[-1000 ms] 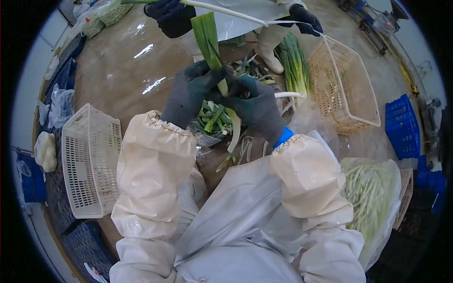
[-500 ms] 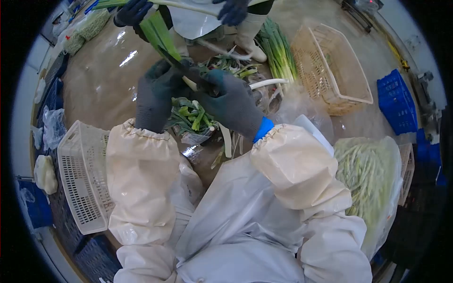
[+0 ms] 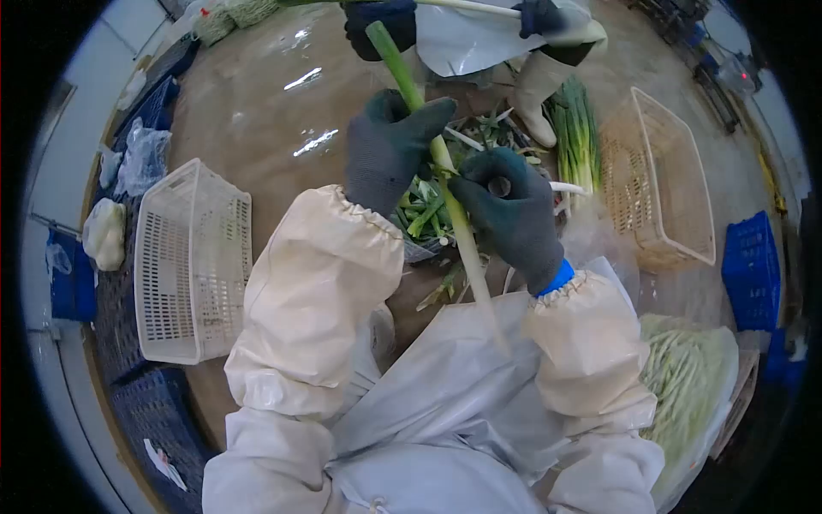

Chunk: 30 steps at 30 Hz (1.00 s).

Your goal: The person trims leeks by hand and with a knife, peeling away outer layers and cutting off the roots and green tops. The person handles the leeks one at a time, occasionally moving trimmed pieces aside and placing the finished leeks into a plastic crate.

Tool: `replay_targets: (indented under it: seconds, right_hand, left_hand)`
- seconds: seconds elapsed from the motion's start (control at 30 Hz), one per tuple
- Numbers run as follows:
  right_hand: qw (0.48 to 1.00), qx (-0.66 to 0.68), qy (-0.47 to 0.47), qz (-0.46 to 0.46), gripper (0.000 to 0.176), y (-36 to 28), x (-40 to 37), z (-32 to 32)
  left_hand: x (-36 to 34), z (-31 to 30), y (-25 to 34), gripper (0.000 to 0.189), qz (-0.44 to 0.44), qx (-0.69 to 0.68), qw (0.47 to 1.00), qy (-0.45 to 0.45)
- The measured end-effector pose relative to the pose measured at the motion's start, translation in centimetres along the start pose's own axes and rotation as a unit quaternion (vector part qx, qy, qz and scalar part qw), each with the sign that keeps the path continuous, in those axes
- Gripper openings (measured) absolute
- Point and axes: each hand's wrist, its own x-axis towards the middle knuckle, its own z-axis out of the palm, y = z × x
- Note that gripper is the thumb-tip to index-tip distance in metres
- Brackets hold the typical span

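Stalk [image 3: 460, 218] smooth; sleeves [image 3: 321, 283] — glossy, plastic-looking; floor [image 3: 257, 116] — slick, shiny.

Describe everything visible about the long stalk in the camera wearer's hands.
The stalk is slim and leek-like, green above, paler below. It slants from upper left to lower right. The left hand grips its upper part; the right hand meets it near mid-length. Its pale lower end is blurred, in front of the apron.

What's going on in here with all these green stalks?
Someone in gloves is handling a long leek stalk: the left hand grips its upper part, and the right hand is at it lower down, curled around a dark object mostly hidden. Opposite, a co-worker's gloved hands hold another stalk. Loose greens lie below, with a bundle of leeks further right.
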Motion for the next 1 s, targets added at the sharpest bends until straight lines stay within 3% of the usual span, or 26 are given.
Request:
replay_targets:
  seconds: [0.1,0.23,0.33,0.43,0.53,0.73,0.93,1.0]
  right_hand:
    - [0.997,0.018,-0.022,0.065,0.014,-1.7,0.0,-0.2]
    - [0.996,0.034,-0.032,0.076,0.013,-2.4,-0.2,-0.3]
    - [0.997,0.009,-0.061,0.046,0.013,-2.7,-0.5,-0.4]
    - [0.989,0.053,-0.084,0.107,0.014,-2.6,-1.0,-0.1]
    - [0.984,0.087,-0.084,0.129,0.014,-3.0,-0.9,-0.3]
    - [0.989,0.074,-0.078,0.1,0.013,-2.8,-1.1,-0.1]
    - [0.991,0.095,-0.02,0.093,0.011,-3.5,-1.0,-0.3]
    - [0.98,0.13,0.044,0.143,0.012,-3.7,-0.6,-2.0]
  left_hand:
    - [0.0,-0.1,0.1,0.045,0.017,0.045,0.998,0.045]
    - [0.1,-0.4,-0.5,0.039,0.08,0.088,0.99,0.08]
    - [1.5,-0.8,-1.7,0.031,0.129,0.058,0.984,0.106]
    - [2.5,-1.8,-2.1,0.03,0.151,0.007,0.979,0.139]
    - [3.1,-2.6,-2.1,0.031,0.098,-0.013,0.984,0.15]
    - [2.7,-3.2,-0.6,0.032,0.096,-0.075,0.973,0.197]
    - [6.0,-5.3,-3.5,0.029,0.126,-0.049,0.947,0.292]
    - [6.7,-7.6,-3.1,0.028,0.126,-0.138,0.925,0.33]
